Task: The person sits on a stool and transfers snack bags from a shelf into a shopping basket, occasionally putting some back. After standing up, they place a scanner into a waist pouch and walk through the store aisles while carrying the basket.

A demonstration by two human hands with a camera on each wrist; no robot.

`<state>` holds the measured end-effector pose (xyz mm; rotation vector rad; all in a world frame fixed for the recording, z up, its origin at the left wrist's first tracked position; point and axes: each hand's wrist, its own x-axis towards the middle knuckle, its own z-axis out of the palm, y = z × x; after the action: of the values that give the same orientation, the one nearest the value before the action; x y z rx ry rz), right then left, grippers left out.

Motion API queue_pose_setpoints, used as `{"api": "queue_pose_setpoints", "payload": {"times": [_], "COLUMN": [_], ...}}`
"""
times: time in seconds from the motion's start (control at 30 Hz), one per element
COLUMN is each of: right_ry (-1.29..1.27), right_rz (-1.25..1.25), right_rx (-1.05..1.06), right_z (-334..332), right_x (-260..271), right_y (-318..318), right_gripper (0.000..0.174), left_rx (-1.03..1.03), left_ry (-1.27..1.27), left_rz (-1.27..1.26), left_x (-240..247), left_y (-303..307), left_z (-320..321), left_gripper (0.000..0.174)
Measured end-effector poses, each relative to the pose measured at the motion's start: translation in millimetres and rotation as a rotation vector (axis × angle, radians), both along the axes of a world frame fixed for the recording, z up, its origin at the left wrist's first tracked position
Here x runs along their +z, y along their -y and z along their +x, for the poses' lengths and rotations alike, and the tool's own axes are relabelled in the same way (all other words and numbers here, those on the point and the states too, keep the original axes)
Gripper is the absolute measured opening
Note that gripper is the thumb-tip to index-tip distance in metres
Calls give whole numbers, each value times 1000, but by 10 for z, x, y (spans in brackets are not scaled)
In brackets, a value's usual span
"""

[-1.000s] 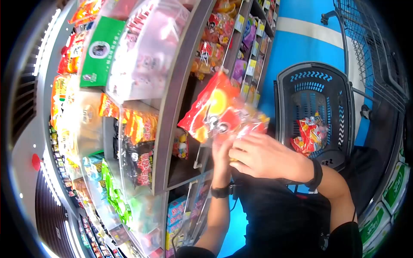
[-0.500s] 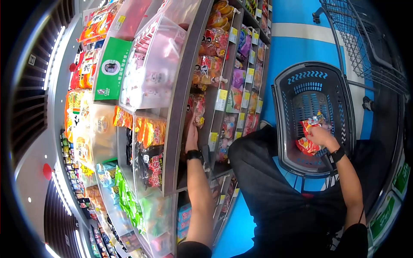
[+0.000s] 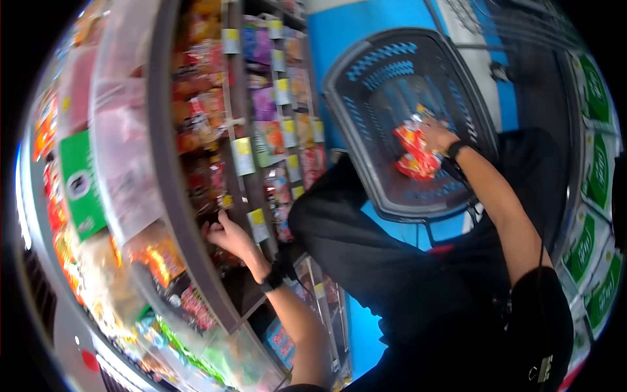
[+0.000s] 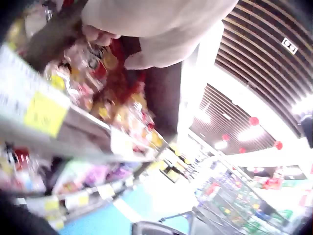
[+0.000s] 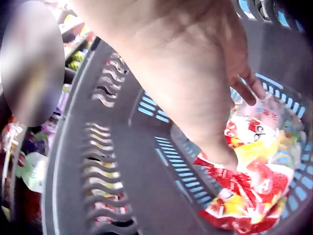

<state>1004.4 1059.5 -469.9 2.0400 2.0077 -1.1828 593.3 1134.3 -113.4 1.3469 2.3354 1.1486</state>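
My left hand [image 3: 228,235] reaches into the shelf, its fingers loosely bent beside packaged sweets. In the left wrist view, thumb and fingers stand apart close over shiny candy bags [image 4: 90,68], with nothing between them. Down in the grey shopping basket [image 3: 358,140], my right hand [image 3: 436,135] holds a red and yellow candy bag [image 5: 257,152]. The thumb presses on its near side, while the fingers lie over its clear upper part. Another red bag end [image 5: 239,215] shows just below, partly overlapped.
Price tags [image 3: 243,155] line the shelf edges on the left. Clear plastic bins [image 3: 124,163] of snacks stand above. A wire cart [image 3: 532,29] is beyond the basket, with green and white packages [image 3: 581,251] stacked at right. My bent leg [image 3: 333,212] lies between shelf and basket.
Both hands held a red candy bag up before me; then the right hand lowered it into the basket while the left went to the shelf. The head view has since swung right.
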Motion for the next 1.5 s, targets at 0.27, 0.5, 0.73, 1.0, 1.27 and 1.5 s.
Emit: {"api": "queue_pose_setpoints", "payload": {"times": [0.27, 0.5, 0.73, 1.0, 1.27, 1.5], "right_ry": [198, 476, 350, 530, 414, -174], "right_rz": [-315, -274, -206, -202, -182, 47], "right_rx": [-150, 226, 42, 159, 156, -339], "right_z": [-528, -954, -403, -1052, -685, 160], "right_x": [194, -521, -145, -294, -439, 1411], "right_y": [-35, -76, -210, -41, -110, 0], "right_gripper": [93, 47, 30, 50, 25, 30], "left_rx": [-864, -896, -835, -808, -803, -832], "left_ry": [525, 564, 583, 643, 634, 615], "left_rz": [-231, -349, -392, -451, -440, -387], "left_x": [-683, -1169, -1274, -1305, -1264, -1260], "left_y": [256, 78, -102, -34, -59, -24], "left_z": [1517, 1851, 1772, 1722, 1719, 1749], "left_gripper": [4, 4, 4, 4, 5, 11]}}
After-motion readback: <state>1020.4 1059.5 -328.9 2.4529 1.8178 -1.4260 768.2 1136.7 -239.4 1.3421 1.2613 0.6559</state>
